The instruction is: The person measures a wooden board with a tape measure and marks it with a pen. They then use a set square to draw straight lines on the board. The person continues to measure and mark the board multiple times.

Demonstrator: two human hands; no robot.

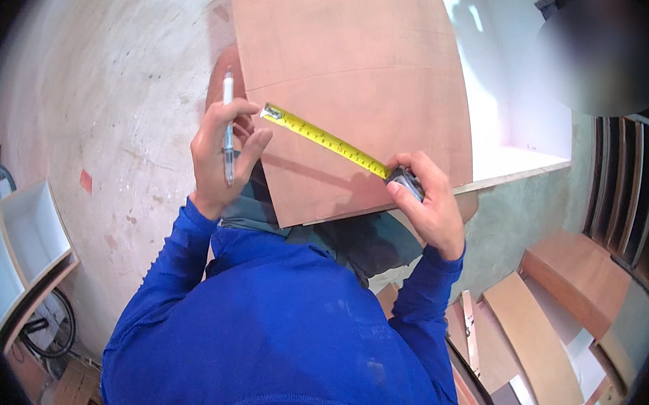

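My left hand [213, 153] has a slim white and clear pen [229, 87] held in its fingers, upright along the palm. Its thumb and fingertips are close to the metal hook of a tape measure; whether they touch it I cannot tell. In my right hand [438, 210] is the tape measure's dark case [407, 184]. A yellow blade [325, 137] runs out of the case toward my left hand, over a large reddish-brown wooden board [358, 47]. The board's near edge lies by my legs, and a faint curved line crosses its face.
A white-lined box [521, 133] stands beyond the board at right. Wooden panels [533, 345] and a brown block [579, 277] lie at the lower right, below upright boards [627, 186]. At left are a white shelf unit [33, 223] and a wheel [56, 323].
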